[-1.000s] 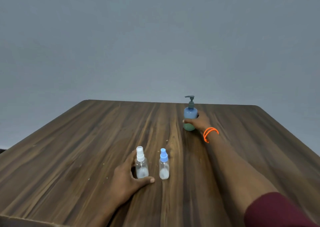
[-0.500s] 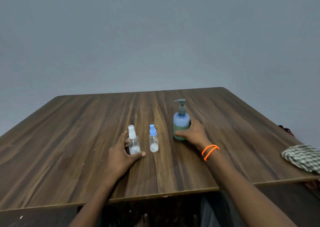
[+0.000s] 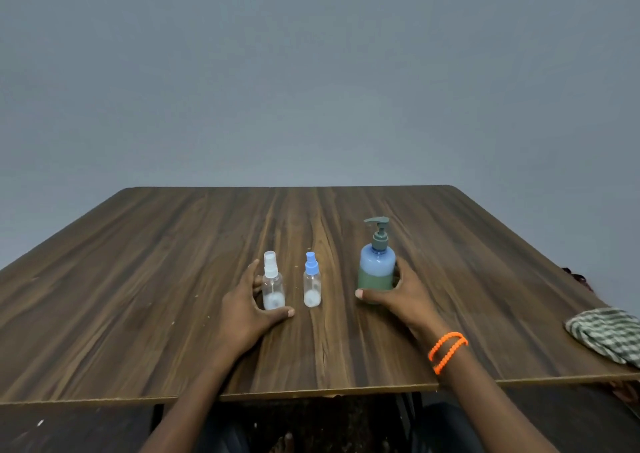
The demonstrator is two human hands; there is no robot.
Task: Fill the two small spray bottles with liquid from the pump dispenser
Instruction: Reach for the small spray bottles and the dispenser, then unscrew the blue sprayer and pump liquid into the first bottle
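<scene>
From my feed I see 3 containers standing upright in a row on the wooden table. My left hand cups the white-capped spray bottle, with the thumb stretched along the table in front of its base and the fingers curled round its far side; from this angle I can't tell how firmly they press the plastic. Just beside it, apart from either hand, stands the blue-capped spray bottle. Both small bottles show a little pale liquid at the bottom. Further right, my right hand grips the pump dispenser, thumb across the front of its lower green part and fingers wrapped round the right side. Its nozzle points left. An orange bead bracelet loops my right wrist in 2 strands. A checked cloth lies at the table's right edge.
</scene>
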